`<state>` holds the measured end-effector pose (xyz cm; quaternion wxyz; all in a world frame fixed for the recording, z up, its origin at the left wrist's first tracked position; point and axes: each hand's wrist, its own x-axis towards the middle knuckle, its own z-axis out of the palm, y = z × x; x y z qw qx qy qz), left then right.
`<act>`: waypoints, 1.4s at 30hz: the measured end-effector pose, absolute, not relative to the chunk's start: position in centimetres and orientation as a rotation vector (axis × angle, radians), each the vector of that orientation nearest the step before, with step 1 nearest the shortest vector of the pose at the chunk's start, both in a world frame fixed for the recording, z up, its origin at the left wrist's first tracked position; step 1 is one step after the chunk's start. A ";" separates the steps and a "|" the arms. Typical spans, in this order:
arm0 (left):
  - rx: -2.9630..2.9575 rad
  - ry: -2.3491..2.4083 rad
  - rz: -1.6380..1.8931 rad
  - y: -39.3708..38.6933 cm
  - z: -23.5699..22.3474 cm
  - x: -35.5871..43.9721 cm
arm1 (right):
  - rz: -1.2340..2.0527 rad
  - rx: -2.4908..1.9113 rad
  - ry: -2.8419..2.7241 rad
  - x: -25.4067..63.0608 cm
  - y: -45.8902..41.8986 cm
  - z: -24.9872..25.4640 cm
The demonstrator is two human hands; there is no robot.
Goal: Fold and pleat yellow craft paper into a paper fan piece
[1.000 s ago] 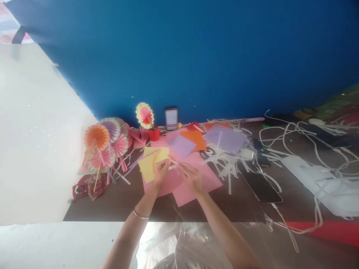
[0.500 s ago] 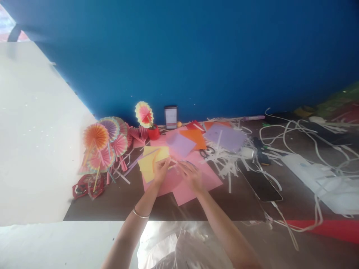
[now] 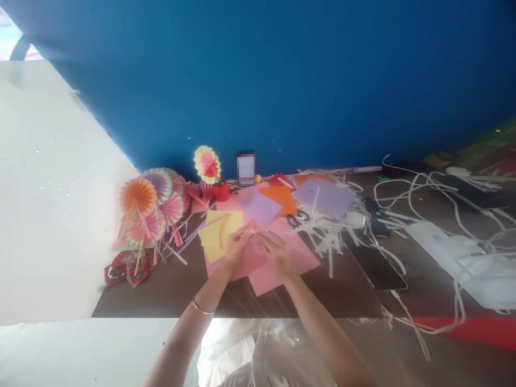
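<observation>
The left hand [image 3: 236, 248] and the right hand [image 3: 277, 253] were close together, fingers bent inward and fingertips almost meeting. A small pale bit [image 3: 255, 230] showed between them, too blurred to name; whether either hand was clamped on it, I could not tell. Directly beneath lay the pink paper [image 3: 299, 263], reaching out past the right hand. The left hand was at the right edge of the yellow paper [image 3: 210, 236], which overlapped the pink; a bracelet [image 3: 201, 308] circled the left wrist.

Just beyond the hands lay a purple sheet [image 3: 260, 208], partly over an orange sheet [image 3: 285, 201]. Scissors [image 3: 299, 218] rested near the right hand, beside a heap of white strips [image 3: 324, 245] with another purple sheet on top. Farther right, a phone [image 3: 381, 269] lay flat near tangled cables [image 3: 455, 226].

Off to the left, pleated fans [image 3: 138, 196] were bunched together above a red packet [image 3: 128, 267]. Behind the yellow paper, one more fan rose from a red pot [image 3: 221, 191]. The blue wall [image 3: 282, 80] backed the brown table [image 3: 177, 295].
</observation>
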<state>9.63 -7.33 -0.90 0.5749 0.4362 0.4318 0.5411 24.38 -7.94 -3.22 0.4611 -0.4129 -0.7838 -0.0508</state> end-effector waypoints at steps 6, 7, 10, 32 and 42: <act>1.189 1.133 1.302 -7.6 -0.5 9.6 | -0.120 -1.032 -1.944 24.4 -7.9 -3.7; 1.195 1.142 1.307 -7.6 -0.6 9.6 | -0.122 -1.033 -1.953 24.4 -7.9 -3.7; 1.148 1.155 1.314 -7.4 -1.4 9.7 | -0.104 -1.042 -1.973 24.4 -8.1 -3.5; 0.839 1.097 1.309 -6.8 -1.9 8.9 | -0.077 -1.065 -1.921 24.5 -8.3 -2.2; 0.982 0.996 1.313 -6.8 -1.9 9.3 | -0.086 -1.050 -1.945 24.6 -8.3 -2.5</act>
